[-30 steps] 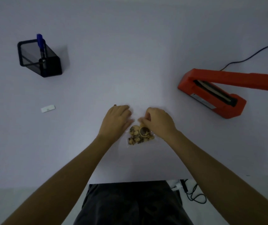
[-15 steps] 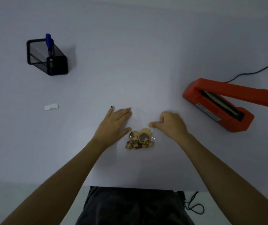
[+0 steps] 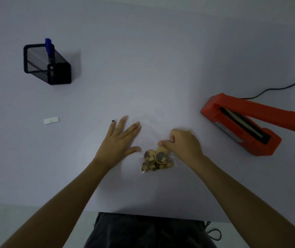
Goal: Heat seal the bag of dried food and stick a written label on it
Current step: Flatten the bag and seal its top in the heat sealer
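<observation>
A clear plastic bag of dried food (image 3: 156,160) lies on the white table near its front edge; the brown and yellow pieces sit at the bag's near end. My left hand (image 3: 120,140) lies flat with fingers spread on the table just left of the bag, possibly on its clear upper part. My right hand (image 3: 181,144) has its fingers curled and pinches the bag's right upper side. An orange heat sealer (image 3: 239,127) with its arm raised stands to the right. A small white label (image 3: 51,120) lies at the left.
A black mesh pen holder (image 3: 48,64) with a blue marker (image 3: 48,46) stands at the far left. The sealer's black cord (image 3: 277,88) runs off to the right edge. The table's front edge (image 3: 143,213) is close to my body.
My hands have moved apart off the top of the bag. The left hand has opened flat beside it, and the right hand stays curled at the bag's right side. The view shifted slightly.
</observation>
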`<state>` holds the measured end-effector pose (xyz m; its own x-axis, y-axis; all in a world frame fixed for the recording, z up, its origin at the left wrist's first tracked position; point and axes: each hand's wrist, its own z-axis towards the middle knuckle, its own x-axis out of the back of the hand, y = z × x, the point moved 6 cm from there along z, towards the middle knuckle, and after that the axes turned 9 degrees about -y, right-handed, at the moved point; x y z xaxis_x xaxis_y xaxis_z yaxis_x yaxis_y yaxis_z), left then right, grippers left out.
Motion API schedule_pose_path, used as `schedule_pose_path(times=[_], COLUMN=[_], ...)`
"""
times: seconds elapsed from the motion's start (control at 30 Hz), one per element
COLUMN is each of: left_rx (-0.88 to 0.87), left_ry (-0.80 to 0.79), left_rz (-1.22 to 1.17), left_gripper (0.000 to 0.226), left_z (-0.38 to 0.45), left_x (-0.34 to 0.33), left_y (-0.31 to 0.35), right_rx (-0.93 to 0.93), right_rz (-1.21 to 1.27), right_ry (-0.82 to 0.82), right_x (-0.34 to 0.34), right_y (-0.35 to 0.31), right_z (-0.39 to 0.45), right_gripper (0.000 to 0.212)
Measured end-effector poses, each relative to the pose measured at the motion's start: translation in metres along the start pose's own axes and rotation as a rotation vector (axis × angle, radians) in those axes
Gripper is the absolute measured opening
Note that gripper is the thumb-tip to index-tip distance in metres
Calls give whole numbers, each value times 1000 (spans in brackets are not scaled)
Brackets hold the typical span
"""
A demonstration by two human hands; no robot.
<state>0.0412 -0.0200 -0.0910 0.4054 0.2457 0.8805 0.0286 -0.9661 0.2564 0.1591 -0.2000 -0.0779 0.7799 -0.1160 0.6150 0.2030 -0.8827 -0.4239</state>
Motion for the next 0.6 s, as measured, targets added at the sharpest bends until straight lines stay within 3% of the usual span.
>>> schedule_pose_path(times=[0.27, 0.37, 0.5, 0.6], left_rx=[93, 109, 107, 87], left_ry=[-138, -121, -148, -161], left_rz=[-155, -147, -56, -26], left_gripper=[92, 82, 102, 105], left_z=[8, 8, 11, 11], left_x=[1, 3, -4, -7], left_y=[-3, 2, 0, -2], right_rx=[40, 18, 25, 382], right_rz=[120, 82, -44, -349], right_ry=[-78, -107, -143, 171], right_x=[-2, 2, -1, 4], right_y=[4, 2, -5, -39], right_z=[10, 13, 7, -5], right_gripper=[36, 31, 27, 10])
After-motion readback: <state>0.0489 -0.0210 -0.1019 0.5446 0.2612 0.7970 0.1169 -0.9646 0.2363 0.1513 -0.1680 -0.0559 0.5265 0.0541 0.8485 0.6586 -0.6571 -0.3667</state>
